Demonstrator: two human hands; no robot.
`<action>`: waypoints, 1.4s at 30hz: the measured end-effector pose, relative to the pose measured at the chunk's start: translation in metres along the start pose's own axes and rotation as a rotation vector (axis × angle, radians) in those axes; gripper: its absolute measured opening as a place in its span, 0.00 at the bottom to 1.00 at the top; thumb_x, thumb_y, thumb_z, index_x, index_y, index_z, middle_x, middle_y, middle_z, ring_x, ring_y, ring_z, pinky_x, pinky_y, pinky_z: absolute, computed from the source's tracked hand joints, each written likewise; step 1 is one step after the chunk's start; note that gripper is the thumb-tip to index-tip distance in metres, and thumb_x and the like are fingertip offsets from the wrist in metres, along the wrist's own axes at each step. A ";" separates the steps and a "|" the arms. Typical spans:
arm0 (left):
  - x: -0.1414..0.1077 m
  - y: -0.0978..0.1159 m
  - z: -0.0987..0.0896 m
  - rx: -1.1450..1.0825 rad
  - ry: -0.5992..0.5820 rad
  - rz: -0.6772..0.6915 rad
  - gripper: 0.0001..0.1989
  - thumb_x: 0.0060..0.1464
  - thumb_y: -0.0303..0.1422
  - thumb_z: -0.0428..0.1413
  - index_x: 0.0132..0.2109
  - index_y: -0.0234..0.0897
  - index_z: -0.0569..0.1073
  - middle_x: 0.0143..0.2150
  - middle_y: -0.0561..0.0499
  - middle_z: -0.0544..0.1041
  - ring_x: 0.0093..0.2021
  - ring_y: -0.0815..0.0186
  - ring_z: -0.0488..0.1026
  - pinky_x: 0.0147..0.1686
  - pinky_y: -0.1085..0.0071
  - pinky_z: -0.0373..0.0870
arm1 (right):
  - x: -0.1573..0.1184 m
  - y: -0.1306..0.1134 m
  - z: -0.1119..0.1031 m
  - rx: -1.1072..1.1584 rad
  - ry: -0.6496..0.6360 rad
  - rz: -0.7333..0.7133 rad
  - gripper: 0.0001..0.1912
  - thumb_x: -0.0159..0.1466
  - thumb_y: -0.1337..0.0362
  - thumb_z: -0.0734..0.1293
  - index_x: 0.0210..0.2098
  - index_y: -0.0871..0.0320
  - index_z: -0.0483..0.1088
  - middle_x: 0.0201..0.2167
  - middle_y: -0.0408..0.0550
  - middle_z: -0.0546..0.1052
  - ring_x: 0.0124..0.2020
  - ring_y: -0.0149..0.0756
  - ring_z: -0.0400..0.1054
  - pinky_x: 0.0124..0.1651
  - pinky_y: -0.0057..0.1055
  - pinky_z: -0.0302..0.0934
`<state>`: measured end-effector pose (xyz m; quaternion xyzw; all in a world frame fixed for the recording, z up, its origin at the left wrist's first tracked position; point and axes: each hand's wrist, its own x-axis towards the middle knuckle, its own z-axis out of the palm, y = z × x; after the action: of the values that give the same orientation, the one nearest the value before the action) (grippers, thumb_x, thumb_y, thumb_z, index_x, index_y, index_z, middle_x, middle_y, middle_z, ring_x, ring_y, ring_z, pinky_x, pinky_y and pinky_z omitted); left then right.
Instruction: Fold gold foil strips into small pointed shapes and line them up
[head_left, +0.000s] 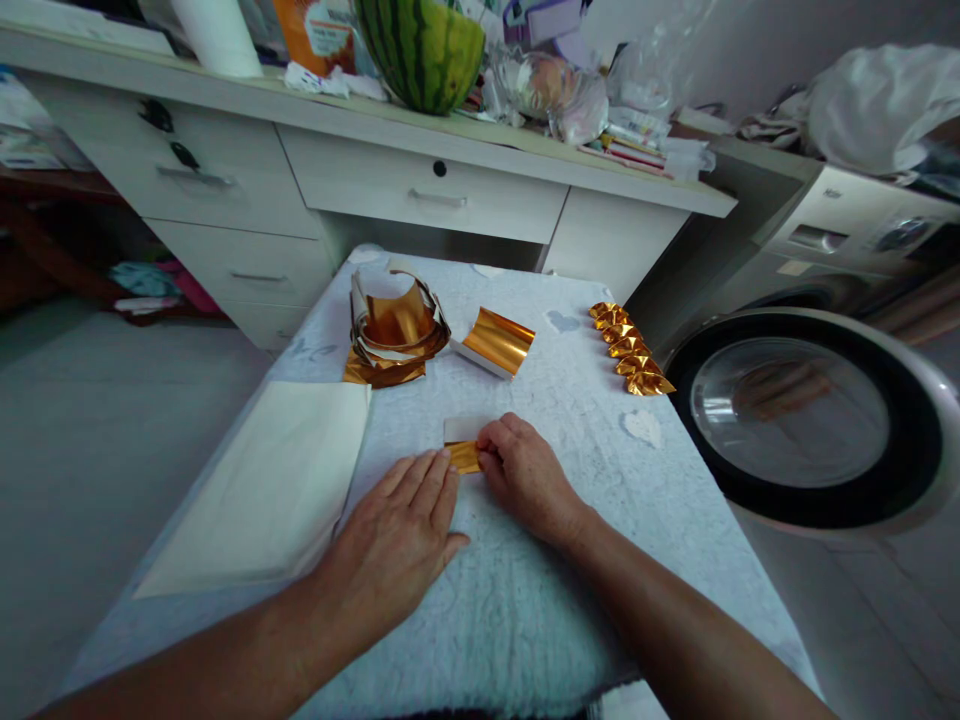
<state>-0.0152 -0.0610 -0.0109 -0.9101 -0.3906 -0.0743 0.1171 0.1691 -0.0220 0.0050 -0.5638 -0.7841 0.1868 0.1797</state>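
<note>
A small sheet of gold foil paper (464, 457) lies partly folded on the cloth-covered table, its pale side (459, 430) showing along the far edge. My left hand (409, 520) rests flat, fingers stretched out, with the fingertips on the sheet's left end. At the right end my right hand (525, 470) pinches the paper between thumb and curled fingers. Farther back lies a curved gold sheet (501, 340). To its left sits a curled stack of gold paper (397, 325). Several folded gold paper pieces (631, 350) stand in a row at the right edge.
White paper (262, 490) lies on the left of the table (525, 620). Behind it is a white drawer counter (420, 180) bearing a cut watermelon (424, 50) and clutter. On the right, a washing machine's open door (806, 420) reaches close to the table's edge.
</note>
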 end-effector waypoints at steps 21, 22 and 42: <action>0.000 -0.002 -0.002 -0.027 -0.129 0.017 0.24 0.57 0.38 0.58 0.56 0.24 0.73 0.59 0.30 0.72 0.59 0.46 0.70 0.55 0.54 0.70 | -0.008 0.006 -0.001 -0.159 0.077 0.042 0.39 0.60 0.58 0.68 0.68 0.49 0.51 0.54 0.57 0.63 0.50 0.50 0.57 0.53 0.50 0.55; 0.000 -0.002 -0.002 -0.022 -0.128 0.020 0.24 0.56 0.38 0.58 0.56 0.24 0.73 0.59 0.30 0.72 0.59 0.46 0.70 0.54 0.54 0.71 | -0.009 0.010 -0.003 -0.166 0.077 0.039 0.40 0.60 0.58 0.68 0.69 0.49 0.50 0.57 0.58 0.61 0.53 0.51 0.56 0.55 0.52 0.53; 0.009 -0.002 -0.009 -0.024 -0.145 0.008 0.24 0.55 0.38 0.60 0.54 0.25 0.74 0.57 0.31 0.74 0.56 0.47 0.72 0.54 0.53 0.69 | -0.013 0.053 -0.045 -0.105 -0.180 0.030 0.42 0.62 0.63 0.65 0.70 0.52 0.41 0.67 0.58 0.53 0.67 0.50 0.47 0.65 0.53 0.45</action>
<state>-0.0109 -0.0557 0.0006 -0.9160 -0.3933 -0.0123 0.0778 0.2390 -0.0150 0.0169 -0.5652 -0.7972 0.1982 0.0760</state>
